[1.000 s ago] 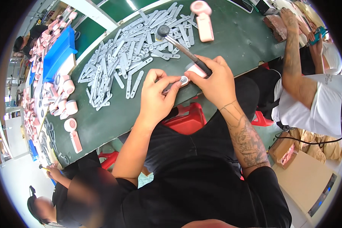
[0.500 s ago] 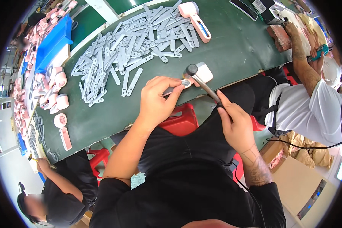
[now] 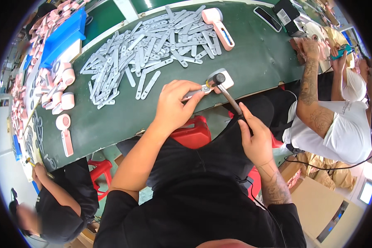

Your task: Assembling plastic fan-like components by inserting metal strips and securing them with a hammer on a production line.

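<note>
My left hand (image 3: 177,103) pinches a narrow grey strip (image 3: 190,95) between thumb and fingers, near the table's front edge. Beside its far end is the pale square head of a pink handheld device (image 3: 226,79); whether the strip sits on that device's handle is hidden by my fingers. My right hand (image 3: 256,136) is closed around a small mallet (image 3: 230,98) with a metal shaft. The mallet's head, black with a yellowish face, hovers over or touches the strip's end; I cannot tell which.
A heap of grey strips (image 3: 153,45) spreads across the green table (image 3: 252,62). Pink devices (image 3: 225,35) lie behind it and at left, near a blue tray (image 3: 64,41). A phone (image 3: 267,19) and black box (image 3: 291,18) are far right. Co-workers sit on both sides.
The mallet's head has shifted slightly right relative to the strip's end. The view has turned a little. At right, a co-worker's hand has come nearer, over a reddish block.
</note>
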`<state>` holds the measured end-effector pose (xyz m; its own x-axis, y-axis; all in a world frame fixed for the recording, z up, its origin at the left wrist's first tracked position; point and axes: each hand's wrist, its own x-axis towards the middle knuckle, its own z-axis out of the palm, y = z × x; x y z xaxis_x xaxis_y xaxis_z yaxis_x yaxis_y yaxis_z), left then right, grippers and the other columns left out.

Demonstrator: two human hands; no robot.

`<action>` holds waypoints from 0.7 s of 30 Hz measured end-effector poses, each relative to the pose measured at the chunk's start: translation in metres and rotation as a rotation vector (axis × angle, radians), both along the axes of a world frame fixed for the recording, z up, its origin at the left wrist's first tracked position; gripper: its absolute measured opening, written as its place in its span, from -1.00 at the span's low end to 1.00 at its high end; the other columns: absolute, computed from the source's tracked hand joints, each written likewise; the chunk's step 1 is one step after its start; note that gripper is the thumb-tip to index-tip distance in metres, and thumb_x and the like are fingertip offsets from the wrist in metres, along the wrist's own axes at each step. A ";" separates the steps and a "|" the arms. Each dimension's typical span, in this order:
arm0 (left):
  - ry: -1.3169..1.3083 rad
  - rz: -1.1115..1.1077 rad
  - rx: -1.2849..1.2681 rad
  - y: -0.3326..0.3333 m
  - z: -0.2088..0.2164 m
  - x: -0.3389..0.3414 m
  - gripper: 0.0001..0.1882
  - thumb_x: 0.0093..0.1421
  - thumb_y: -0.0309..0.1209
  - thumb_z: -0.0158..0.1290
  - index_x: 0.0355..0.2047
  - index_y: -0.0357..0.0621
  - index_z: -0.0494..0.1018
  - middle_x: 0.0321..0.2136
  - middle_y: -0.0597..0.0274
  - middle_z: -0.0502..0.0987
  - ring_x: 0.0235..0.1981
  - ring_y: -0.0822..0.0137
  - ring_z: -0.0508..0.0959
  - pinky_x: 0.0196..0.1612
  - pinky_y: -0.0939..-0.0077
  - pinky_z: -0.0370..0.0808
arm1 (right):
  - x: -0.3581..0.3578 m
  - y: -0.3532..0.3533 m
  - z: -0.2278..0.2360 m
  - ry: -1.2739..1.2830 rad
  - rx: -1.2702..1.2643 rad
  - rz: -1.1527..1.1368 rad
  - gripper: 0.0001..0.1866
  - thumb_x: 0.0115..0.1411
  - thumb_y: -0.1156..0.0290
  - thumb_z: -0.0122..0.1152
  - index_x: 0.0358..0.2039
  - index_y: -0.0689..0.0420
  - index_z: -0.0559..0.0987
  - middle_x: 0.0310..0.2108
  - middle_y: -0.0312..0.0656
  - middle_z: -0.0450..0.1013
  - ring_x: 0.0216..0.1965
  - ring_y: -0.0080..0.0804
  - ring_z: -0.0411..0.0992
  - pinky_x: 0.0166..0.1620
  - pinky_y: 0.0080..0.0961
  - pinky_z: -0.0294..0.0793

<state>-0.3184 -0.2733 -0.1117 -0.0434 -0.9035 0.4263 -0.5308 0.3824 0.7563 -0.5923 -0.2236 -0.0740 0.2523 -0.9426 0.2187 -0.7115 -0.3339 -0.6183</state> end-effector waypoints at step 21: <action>-0.139 0.025 0.044 0.014 -0.010 0.047 -0.70 0.05 -0.29 0.55 -0.27 -0.07 0.70 -0.29 0.27 0.73 -0.14 0.16 0.66 0.06 0.21 0.48 | 0.028 -0.009 0.035 0.041 -0.007 0.161 -0.44 0.38 0.47 0.35 0.38 -0.03 0.59 -0.43 -0.13 0.45 -0.47 -0.09 0.49 -0.37 -0.15 0.52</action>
